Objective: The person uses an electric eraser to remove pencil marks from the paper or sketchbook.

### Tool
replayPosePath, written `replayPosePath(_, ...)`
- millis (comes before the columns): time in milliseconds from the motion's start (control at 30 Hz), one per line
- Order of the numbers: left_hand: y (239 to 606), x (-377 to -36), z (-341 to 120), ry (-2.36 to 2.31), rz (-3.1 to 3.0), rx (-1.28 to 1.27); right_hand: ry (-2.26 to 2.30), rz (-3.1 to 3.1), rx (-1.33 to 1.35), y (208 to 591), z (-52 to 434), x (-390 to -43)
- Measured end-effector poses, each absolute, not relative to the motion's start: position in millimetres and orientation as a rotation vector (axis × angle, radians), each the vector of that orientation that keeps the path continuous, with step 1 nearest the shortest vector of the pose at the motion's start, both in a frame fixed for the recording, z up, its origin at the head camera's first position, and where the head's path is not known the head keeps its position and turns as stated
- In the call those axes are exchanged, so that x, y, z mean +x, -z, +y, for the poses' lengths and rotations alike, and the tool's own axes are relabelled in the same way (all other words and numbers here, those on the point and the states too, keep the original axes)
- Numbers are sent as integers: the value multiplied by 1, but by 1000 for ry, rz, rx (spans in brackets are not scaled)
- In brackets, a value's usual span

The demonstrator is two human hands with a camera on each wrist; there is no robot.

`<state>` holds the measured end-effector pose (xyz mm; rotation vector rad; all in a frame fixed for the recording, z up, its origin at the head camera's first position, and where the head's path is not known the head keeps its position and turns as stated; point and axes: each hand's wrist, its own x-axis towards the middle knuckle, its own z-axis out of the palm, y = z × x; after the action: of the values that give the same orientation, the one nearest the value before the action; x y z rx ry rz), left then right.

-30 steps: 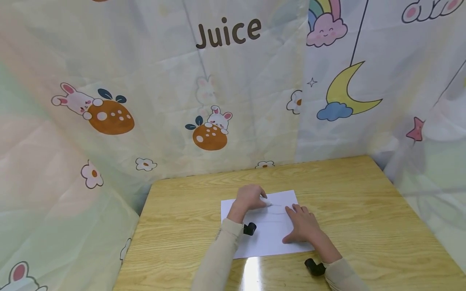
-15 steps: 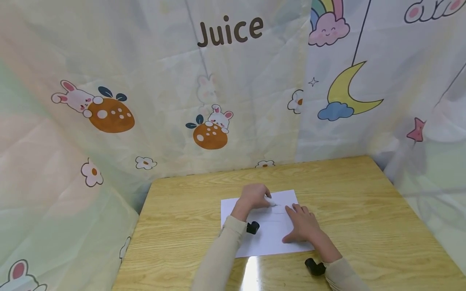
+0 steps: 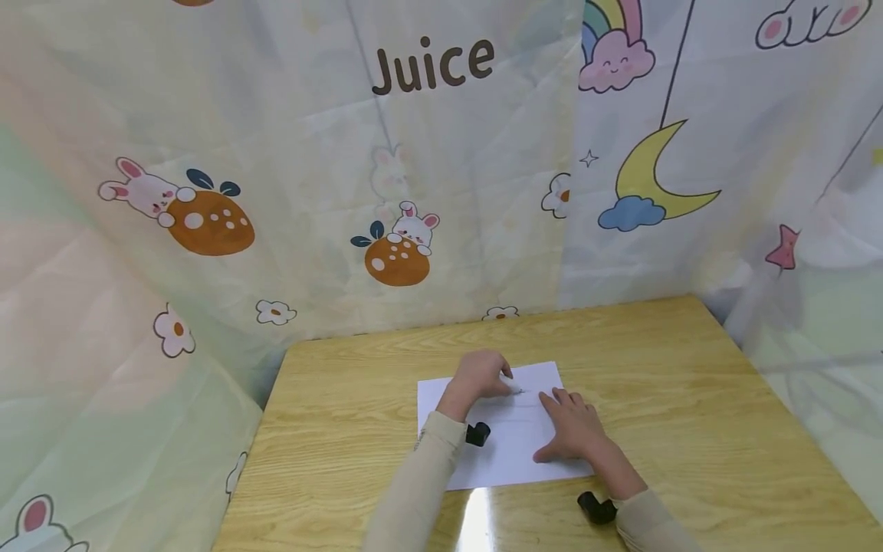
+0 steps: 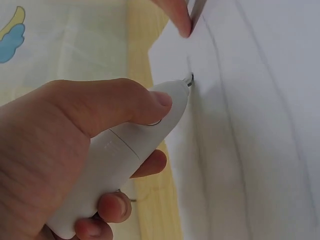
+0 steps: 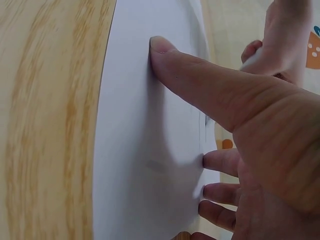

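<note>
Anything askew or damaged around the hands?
Nothing stands out: the white paper sheet lies roughly square with the yellowish wooden table, under the right hand. Thin grey lines cross it near the left hand's white pen-shaped tool; drawn or cut is unclear.

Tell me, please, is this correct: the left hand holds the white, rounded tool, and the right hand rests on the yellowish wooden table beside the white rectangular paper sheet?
Not quite: the right hand rests on the white rectangular paper sheet, not on the yellowish wooden table beside it, as the right wrist view shows. The left hand does hold the white, rounded tool.
</note>
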<state>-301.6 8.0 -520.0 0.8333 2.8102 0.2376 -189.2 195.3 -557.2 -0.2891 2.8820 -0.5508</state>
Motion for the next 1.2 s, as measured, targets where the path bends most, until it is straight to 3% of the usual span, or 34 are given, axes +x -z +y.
replayPosePath(1200, 524, -297, 10, -225, 2832, 843, 568, 2903, -301, 562, 197, -187)
